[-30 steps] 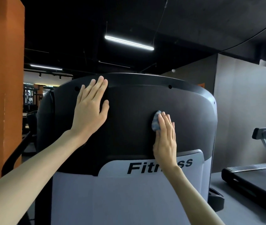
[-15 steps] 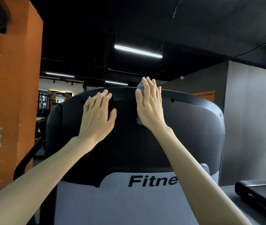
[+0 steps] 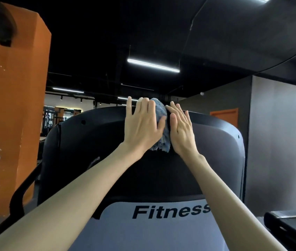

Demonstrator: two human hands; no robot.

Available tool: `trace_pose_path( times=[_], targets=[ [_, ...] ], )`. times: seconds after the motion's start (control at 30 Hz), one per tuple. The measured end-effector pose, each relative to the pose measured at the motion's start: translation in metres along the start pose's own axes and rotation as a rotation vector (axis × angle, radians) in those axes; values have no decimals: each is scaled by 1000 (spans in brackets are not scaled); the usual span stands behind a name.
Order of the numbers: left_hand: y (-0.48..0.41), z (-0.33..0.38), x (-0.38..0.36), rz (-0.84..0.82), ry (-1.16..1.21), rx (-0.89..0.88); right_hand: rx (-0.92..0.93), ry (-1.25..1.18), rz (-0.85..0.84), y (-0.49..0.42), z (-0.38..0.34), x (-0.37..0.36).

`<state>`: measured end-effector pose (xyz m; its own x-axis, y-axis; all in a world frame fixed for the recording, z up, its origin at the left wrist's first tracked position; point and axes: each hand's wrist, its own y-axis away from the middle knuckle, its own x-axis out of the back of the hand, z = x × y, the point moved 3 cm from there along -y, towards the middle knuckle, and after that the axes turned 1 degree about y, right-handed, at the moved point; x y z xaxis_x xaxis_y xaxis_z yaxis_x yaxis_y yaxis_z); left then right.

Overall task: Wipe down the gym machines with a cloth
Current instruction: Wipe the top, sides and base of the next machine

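Cloth (image 3: 159, 108) between upraised flat hands (image 3: 141, 125) (image 3: 181, 132)

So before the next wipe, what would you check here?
1. Is the cloth on the black cover? Ok, it sits at the top edge.
2. Does the left hand have it? Ok, straight fingers and thumb press it.
3. Is the right hand out of the way? Not ok, it lies flat right beside the cloth.
4. Is the cloth spread out? Not ok, it is bunched.
5. Is the grey panel clean? Cannot tell.
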<state>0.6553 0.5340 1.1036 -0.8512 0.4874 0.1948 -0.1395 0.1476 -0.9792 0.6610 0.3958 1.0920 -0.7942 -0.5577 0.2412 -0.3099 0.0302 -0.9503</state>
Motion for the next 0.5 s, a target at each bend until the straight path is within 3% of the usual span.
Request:
trace_pose_path(
  times=[0.2,0.4,0.5],
  targets=[
    [-3,4,-8,-29,3,-81,46,-4,172,0,2,-7],
    [17,-54,9,0,90,-50,44,52,244,4,-4,-13],
    [26,-84,16,-39,143,54,33,85,272,6,-7,-17]
  ],
)
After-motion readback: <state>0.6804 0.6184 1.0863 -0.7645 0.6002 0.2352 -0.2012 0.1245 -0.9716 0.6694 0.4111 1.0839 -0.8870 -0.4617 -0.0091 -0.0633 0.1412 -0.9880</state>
